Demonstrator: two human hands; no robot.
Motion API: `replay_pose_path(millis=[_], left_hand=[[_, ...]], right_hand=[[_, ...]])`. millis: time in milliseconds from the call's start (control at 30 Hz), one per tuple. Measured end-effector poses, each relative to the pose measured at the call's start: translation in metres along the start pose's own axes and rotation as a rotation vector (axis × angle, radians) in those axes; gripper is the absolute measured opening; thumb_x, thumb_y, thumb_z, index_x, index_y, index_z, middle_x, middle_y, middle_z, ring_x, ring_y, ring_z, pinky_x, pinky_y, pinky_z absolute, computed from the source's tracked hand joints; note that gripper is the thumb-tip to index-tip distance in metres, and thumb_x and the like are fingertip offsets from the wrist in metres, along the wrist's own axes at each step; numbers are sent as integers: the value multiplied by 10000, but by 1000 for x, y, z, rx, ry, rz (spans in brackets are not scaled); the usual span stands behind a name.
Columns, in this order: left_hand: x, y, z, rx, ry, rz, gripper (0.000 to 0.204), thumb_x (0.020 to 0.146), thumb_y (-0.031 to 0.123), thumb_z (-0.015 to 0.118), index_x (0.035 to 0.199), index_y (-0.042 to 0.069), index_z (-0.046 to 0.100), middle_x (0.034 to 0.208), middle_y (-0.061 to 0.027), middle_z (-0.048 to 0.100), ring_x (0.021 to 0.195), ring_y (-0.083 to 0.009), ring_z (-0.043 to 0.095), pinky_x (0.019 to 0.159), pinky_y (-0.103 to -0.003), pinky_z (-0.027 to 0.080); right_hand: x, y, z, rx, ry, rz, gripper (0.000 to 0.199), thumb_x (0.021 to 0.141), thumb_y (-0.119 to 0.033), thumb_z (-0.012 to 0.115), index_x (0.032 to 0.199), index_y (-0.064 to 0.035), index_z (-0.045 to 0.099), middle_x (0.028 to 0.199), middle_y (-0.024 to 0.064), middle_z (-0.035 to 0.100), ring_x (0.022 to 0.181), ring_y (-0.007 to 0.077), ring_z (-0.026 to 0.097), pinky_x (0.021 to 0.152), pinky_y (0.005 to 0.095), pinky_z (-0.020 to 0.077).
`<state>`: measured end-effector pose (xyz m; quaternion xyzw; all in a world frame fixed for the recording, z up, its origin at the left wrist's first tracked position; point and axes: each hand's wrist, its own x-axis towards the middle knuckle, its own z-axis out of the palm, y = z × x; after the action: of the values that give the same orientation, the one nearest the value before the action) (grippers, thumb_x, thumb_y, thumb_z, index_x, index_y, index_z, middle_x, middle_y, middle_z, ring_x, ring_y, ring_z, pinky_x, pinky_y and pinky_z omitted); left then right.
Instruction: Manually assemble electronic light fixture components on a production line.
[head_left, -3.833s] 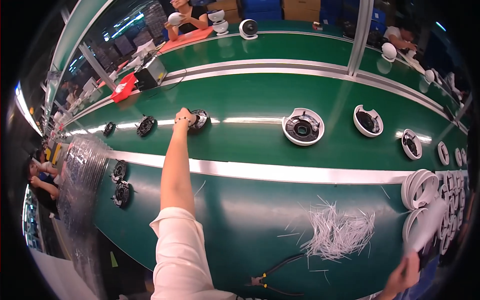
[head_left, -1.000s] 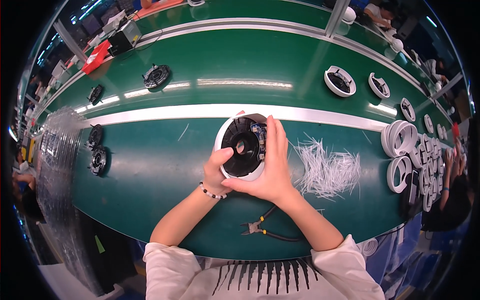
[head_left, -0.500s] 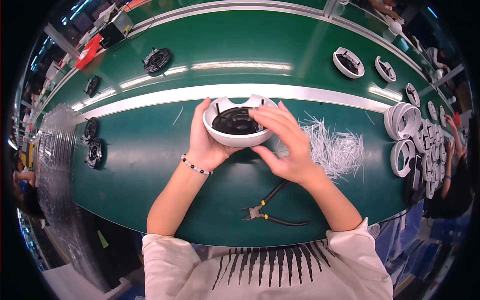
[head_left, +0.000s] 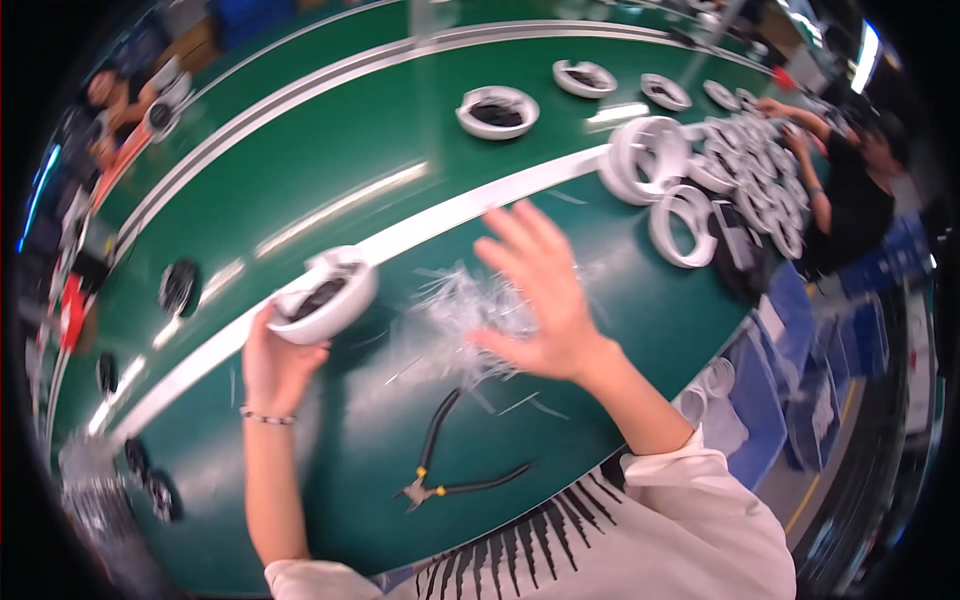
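Note:
My left hand grips a white, bowl-shaped housing from below and behind. Inside that housing sits a black round part, partly hidden by the rim and blurred. My right hand is apart from it, fingers spread and holding nothing, blurred by motion above a heap of thin white strips. Closer to me, a pair of cutting pliers with black handles lies on the green table with its jaws apart.
White rings are stacked at the right, beside many more white housings. A co-worker reaches in there. White housings with black inserts stand along the far green surface. Black round parts lie at the left.
My right hand has let go of the housing and moved away from it. The left hand carries the housing off to the left, tilted. The view has swung toward the right.

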<state>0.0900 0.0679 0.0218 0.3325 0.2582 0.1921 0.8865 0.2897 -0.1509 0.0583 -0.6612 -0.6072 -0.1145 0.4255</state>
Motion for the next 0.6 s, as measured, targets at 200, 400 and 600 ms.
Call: replay_pose_path(millis=[200, 400, 600], left_hand=[[90, 43, -42, 243, 233, 355, 290, 864, 243, 428, 1057, 38, 361, 1003, -160, 508, 735, -275, 603, 591, -290, 531], [130, 45, -36, 423, 397, 326, 393, 821, 258, 521, 1083, 35, 330, 917, -164, 529, 682, -244, 600, 536, -290, 522], [114, 83, -42, 1789, 956, 825, 435, 757, 375, 510, 1002, 16, 515, 974, -170, 535, 892, -318, 529, 746, -392, 434]], right_hand=[[-57, 119, -95, -675, 331, 437, 284, 648, -143, 657, 886, -19, 561, 917, 124, 561, 879, 289, 490, 783, 353, 377], [-111, 178, -109, -722, 134, 541, 187, 683, -168, 625, 768, -6, 585, 816, 140, 579, 796, 292, 522, 727, 363, 398], [-116, 174, -131, -986, 130, 728, 233, 729, -239, 585, 850, -39, 582, 821, 137, 586, 777, 307, 548, 676, 385, 423]])
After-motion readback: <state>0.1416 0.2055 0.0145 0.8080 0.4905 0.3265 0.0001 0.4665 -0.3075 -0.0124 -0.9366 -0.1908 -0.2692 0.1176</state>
